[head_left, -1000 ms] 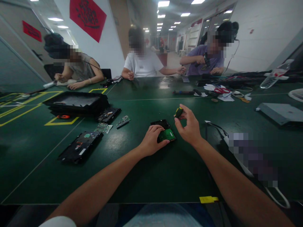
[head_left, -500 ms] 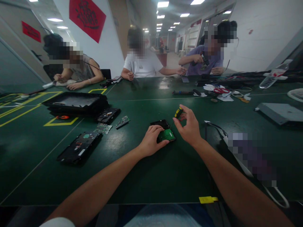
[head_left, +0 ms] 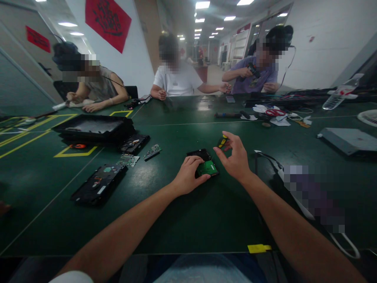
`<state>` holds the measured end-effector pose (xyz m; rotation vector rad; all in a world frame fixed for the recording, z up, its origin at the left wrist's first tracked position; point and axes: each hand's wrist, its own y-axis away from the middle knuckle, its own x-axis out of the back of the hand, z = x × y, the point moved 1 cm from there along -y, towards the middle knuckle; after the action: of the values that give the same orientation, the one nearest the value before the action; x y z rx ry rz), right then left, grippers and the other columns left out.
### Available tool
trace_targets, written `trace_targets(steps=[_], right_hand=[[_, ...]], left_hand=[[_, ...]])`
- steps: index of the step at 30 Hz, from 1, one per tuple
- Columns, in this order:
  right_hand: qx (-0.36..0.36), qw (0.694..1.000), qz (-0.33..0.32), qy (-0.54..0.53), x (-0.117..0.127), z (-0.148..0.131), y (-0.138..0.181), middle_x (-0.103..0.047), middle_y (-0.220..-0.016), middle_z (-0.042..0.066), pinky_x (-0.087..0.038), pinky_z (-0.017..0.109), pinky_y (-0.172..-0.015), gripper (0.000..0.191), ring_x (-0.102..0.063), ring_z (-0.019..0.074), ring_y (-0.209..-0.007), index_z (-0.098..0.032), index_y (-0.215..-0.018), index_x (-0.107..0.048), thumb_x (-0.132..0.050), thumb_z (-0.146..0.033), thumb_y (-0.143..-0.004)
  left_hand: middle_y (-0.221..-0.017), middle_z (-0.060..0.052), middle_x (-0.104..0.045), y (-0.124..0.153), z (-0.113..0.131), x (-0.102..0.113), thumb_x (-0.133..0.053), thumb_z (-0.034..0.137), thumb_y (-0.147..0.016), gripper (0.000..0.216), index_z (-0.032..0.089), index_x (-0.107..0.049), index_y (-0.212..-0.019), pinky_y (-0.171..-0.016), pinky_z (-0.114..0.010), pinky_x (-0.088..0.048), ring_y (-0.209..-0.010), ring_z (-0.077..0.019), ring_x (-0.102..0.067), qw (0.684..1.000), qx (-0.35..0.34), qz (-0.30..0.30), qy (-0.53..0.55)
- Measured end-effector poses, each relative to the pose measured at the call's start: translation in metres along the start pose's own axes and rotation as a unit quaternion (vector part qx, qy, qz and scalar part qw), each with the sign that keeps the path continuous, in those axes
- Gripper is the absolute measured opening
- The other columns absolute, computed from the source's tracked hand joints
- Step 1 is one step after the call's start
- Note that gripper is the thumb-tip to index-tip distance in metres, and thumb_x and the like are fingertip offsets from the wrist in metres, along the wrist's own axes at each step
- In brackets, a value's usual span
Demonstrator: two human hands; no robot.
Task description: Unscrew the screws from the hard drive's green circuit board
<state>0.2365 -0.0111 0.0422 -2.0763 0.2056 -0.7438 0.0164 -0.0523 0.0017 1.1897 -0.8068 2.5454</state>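
My left hand [head_left: 190, 175] is closed over the near left side of a hard drive [head_left: 207, 168], fingers along its top edge and thumb along its lower edge. The drive lies on the green table, its green circuit board facing up. Between the thumb and fingers of my right hand [head_left: 234, 154] is a yellow-and-black screwdriver [head_left: 222, 141], tilted, its thin shaft pointing down to the drive's right edge. Whether the tip sits in a screw is too small to tell. Just behind the drive lies a flat black piece [head_left: 198, 153], partly covered by my left fingers.
To the left lie a black casing [head_left: 98, 184], loose circuit boards [head_left: 129, 160] and stacked black trays [head_left: 94, 127]. At the right are a power strip [head_left: 297, 196] with its cable and a grey metal box [head_left: 349, 141]. Three people sit across the table [head_left: 165, 228].
My hands, the drive and the screwdriver look almost unmoved. Part of another person's hand has appeared at the left edge. The far-right person's dark tool has shifted slightly.
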Motion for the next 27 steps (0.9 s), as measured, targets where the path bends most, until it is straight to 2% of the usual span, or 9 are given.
trace_targets(steps=[5, 10, 16, 21, 27], right_hand=[[-0.013, 0.999, -0.029, -0.044, -0.0017, 0.0003, 0.0009, -0.062, -0.13, 0.011, -0.062, 0.048, -0.092, 0.065, -0.07, 0.0244, -0.098, -0.03, -0.156, -0.036, -0.061, -0.023, -0.096], [-0.008, 1.0, -0.006, -0.005, -0.0005, -0.0001, -0.0001, -0.061, -0.125, 0.01, -0.064, 0.047, -0.08, 0.063, -0.067, 0.0244, -0.09, -0.032, -0.15, -0.043, -0.069, -0.031, -0.092], [-0.015, 0.999, -0.024, -0.035, -0.0007, 0.0003, 0.0002, -0.06, -0.13, 0.011, -0.062, 0.049, -0.089, 0.065, -0.069, 0.024, -0.094, -0.032, -0.155, -0.037, -0.063, -0.028, -0.096], [-0.002, 1.0, 0.0, 0.007, -0.0002, 0.0014, 0.0001, -0.059, -0.126, 0.011, -0.063, 0.047, -0.078, 0.064, -0.066, 0.0239, -0.089, -0.03, -0.15, -0.044, -0.07, -0.03, -0.092], [-0.013, 0.999, -0.02, -0.042, -0.0012, -0.0008, -0.0001, -0.059, -0.132, 0.012, -0.062, 0.047, -0.09, 0.064, -0.068, 0.0237, -0.098, -0.029, -0.155, -0.037, -0.061, -0.023, -0.095]], left_hand=[[-0.134, -0.012, -0.06, -0.0005, 0.002, 0.0014, -0.075, 0.046, -0.089, 0.051, 0.02, -0.062, -0.13, -0.112, -0.052, -0.047, -0.13, -0.032, -0.05, 1.0, -0.001, -0.001, -0.002], [-0.135, -0.012, -0.06, -0.001, 0.0045, 0.0036, -0.075, 0.047, -0.09, 0.05, 0.021, -0.061, -0.131, -0.113, -0.054, -0.047, -0.131, -0.0327, -0.05, 1.0, 0.004, -0.006, -0.003], [-0.135, -0.012, -0.06, -0.0007, 0.0035, 0.0022, -0.075, 0.047, -0.09, 0.05, 0.021, -0.062, -0.13, -0.112, -0.053, -0.047, -0.131, -0.0322, -0.051, 1.0, -0.001, -0.002, -0.001], [-0.134, -0.012, -0.061, -0.0004, 0.0027, 0.0012, -0.076, 0.046, -0.089, 0.05, 0.021, -0.062, -0.13, -0.113, -0.053, -0.046, -0.13, -0.0321, -0.051, 1.0, 0.001, 0.002, -0.005], [-0.135, -0.012, -0.06, -0.0008, 0.0042, 0.0031, -0.076, 0.045, -0.089, 0.049, 0.021, -0.062, -0.129, -0.113, -0.052, -0.047, -0.13, -0.032, -0.051, 1.0, 0.0, -0.002, -0.002]])
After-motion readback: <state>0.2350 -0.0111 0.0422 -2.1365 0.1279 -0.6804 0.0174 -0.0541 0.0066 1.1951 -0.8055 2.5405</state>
